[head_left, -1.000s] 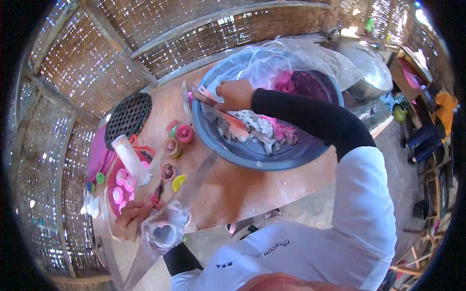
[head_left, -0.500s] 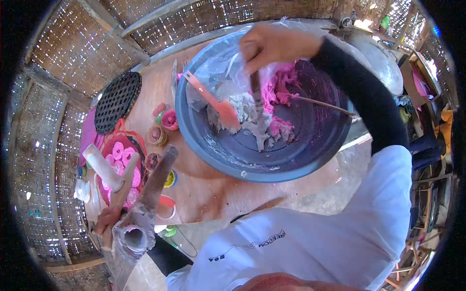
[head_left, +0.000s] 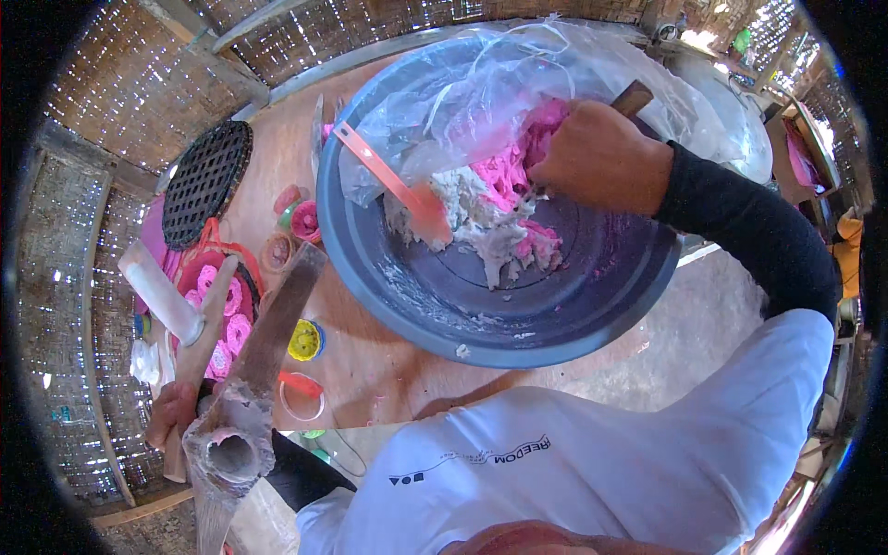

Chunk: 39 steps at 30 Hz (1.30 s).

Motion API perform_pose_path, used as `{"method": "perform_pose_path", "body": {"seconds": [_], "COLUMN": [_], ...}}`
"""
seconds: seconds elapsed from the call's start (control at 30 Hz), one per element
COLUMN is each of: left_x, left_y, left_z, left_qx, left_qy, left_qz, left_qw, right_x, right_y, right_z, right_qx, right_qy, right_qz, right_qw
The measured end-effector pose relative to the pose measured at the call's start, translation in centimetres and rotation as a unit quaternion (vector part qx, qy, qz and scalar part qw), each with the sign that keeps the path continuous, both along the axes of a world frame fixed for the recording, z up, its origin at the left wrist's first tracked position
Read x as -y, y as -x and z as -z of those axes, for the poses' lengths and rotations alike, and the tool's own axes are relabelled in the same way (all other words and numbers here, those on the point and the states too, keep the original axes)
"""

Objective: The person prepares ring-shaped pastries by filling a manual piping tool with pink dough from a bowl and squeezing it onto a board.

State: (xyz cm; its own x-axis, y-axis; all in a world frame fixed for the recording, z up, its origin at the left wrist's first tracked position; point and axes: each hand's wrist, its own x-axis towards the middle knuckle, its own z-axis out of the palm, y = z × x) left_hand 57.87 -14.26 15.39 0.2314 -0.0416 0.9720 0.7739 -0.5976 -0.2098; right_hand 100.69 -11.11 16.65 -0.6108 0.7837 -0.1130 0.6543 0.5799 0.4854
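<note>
My right hand (head_left: 601, 157) is closed around a flat wooden stick (head_left: 633, 98), whose end pokes out above the fist. Its knuckles press against bright pink dough (head_left: 499, 176) in a large blue-grey basin (head_left: 416, 338). Whitish dough (head_left: 476, 222) lies beside the pink, and a pink-orange plastic spatula (head_left: 370, 162) leans in it. At the lower left, my left hand (head_left: 173, 412) wraps round a wooden handle bearing a pale cylinder (head_left: 159, 291). Alongside it is a dough-smeared wooden press body (head_left: 233, 453) with a round hole; what supports this is hidden.
Clear plastic sheeting (head_left: 518, 74) covers the basin's far rim. On the left are a black woven tray (head_left: 208, 185), a red basket (head_left: 254, 273) of pink moulded pieces, small tubs and a yellow-topped container (head_left: 305, 340). An orange-and-white ring (head_left: 301, 393) lies near the table's front edge.
My right hand has moved right and down from over the plastic sheeting to the pink dough, and the stick's end now points up. The press parts have shifted slightly left in view.
</note>
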Motion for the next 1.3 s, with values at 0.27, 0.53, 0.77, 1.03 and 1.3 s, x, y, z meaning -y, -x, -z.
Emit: {"method": "perform_pose_path", "body": {"seconds": [0.27,0.53,0.77,1.03,1.3], "left_x": [-0.1,0.3,-1.1,-1.1,-1.1], "left_y": [-0.1,9.4,1.8,0.3,-1.3], "left_z": [-0.1,5.8,2.1,1.0,0.0], "left_qx": [-0.006,0.176,0.027,0.036,0.024], "left_qy": [0.078,0.140,0.094,0.026,-0.087], "left_qz": [-0.006,-0.052,0.125,0.018,0.047], "left_qw": [0.997,0.973,0.987,0.999,0.995], "right_x": [-2.0,0.6,-0.1,-0.5,-0.5], "right_y": [-0.7,-0.5,0.3,-0.1,-0.1], "right_z": [4.8,2.7,3.5,4.5,5.5], "right_qx": [-0.044,0.025,-0.002,-0.017,-0.060], "right_qy": [-0.006,0.077,0.041,-0.001,-0.041], "right_qz": [-0.015,0.023,-0.023,0.009,-0.007], "right_qw": [0.999,0.996,0.999,1.000,0.997]}}
